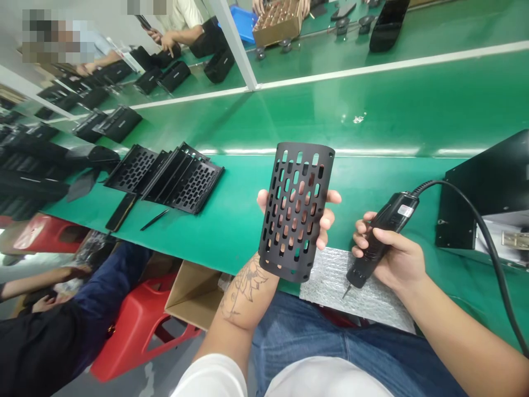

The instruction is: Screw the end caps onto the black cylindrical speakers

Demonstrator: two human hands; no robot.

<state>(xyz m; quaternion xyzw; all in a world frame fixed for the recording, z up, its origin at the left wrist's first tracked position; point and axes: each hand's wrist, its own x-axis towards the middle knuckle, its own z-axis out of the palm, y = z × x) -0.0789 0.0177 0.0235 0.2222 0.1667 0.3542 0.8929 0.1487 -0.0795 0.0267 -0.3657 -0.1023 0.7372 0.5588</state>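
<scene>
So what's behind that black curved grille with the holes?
The left hand holds the black grille from behind; fingers show through its slots and past its edges. The palm is covered.

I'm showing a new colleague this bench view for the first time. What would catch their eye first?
Most likely the black perforated curved grille, held upright in the left hand at the centre above the green conveyor belt. Just right of it, the right hand grips a corded electric screwdriver, tip pointing down. Further left, a stack of similar grilles lies on the belt.

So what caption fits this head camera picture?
Left hand holds a black perforated grille; right hand grips an electric screwdriver over the green bench.
</scene>
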